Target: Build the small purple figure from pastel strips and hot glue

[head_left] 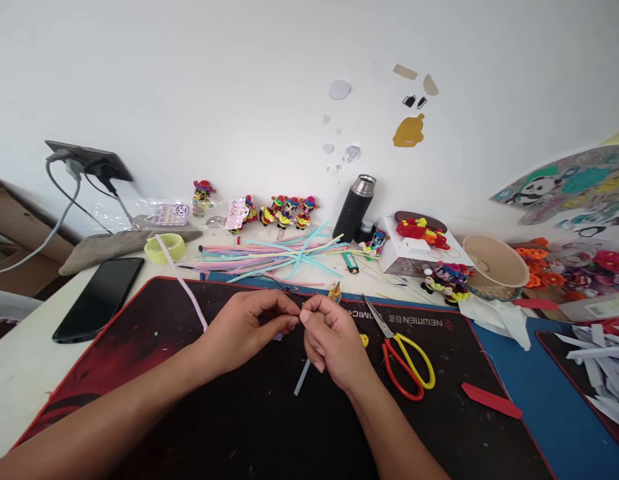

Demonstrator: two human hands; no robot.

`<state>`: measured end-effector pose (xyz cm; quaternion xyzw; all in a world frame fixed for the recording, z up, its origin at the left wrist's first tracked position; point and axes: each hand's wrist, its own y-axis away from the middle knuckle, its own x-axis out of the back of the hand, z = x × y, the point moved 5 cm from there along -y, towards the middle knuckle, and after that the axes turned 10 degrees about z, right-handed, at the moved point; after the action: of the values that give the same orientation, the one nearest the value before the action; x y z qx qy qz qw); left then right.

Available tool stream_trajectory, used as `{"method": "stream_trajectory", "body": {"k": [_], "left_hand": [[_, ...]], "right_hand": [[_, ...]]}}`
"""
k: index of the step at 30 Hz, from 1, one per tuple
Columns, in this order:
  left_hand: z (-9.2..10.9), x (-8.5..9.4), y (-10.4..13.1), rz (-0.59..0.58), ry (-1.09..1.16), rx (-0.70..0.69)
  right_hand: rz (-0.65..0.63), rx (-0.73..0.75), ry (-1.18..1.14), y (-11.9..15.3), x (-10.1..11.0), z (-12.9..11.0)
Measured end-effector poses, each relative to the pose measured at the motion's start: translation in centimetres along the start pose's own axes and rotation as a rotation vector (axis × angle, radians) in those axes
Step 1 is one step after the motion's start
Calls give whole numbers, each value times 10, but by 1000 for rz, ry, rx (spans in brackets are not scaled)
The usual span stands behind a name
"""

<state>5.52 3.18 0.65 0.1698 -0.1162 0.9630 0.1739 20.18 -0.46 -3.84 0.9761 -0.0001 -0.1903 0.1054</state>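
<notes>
White wall [214, 80] rises behind a pale tabletop [19, 373], much of it covered by a dark mat [224, 427]. Far left, a black phone [100, 299] lies partly over the mat's edge, with a yellow-green coil [175, 255] beyond it. From that coil a lilac stem [186, 288] slants down toward the left hand [252, 327], whose thumb and fingertips are drawn together in a pinch. Behind the hands, a loose bundle of pastel stems [254, 256] lies along the mat's far edge.

At the middle, the right hand [334, 340] meets the left, its thumb and forefinger pinched too; whatever sits between the fingers is too small and hidden to tell. Pale blue stem [302, 377] pokes out below the right hand, slanting over the mat; I cannot tell whether it is gripped. For such close work, I would pinch right at the tips, steady one side while the other makes small, even moves, and keep the blue end from snagging.

Just right of that hand lie scissors [395, 343], blades slightly parted, handles red and yellow; farther right, a red strip [492, 401].
</notes>
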Motion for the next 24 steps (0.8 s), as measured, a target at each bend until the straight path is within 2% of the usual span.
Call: {"method": "stream_trajectory", "body": {"k": [12,15,21,24], "left_hand": [[-4,-4,7,102,13,-47],[-7,-6,7,87,103,38],[-18,-11,3,27,500,327],[-21,-12,1,32,591,389]], "right_hand": [[-4,-14,-35,0,0,-2],[-2,-10,-41,-1,0,-2],[24,7,-14,-2,1,-1],[38,19,21,-1,1,-2]]}}
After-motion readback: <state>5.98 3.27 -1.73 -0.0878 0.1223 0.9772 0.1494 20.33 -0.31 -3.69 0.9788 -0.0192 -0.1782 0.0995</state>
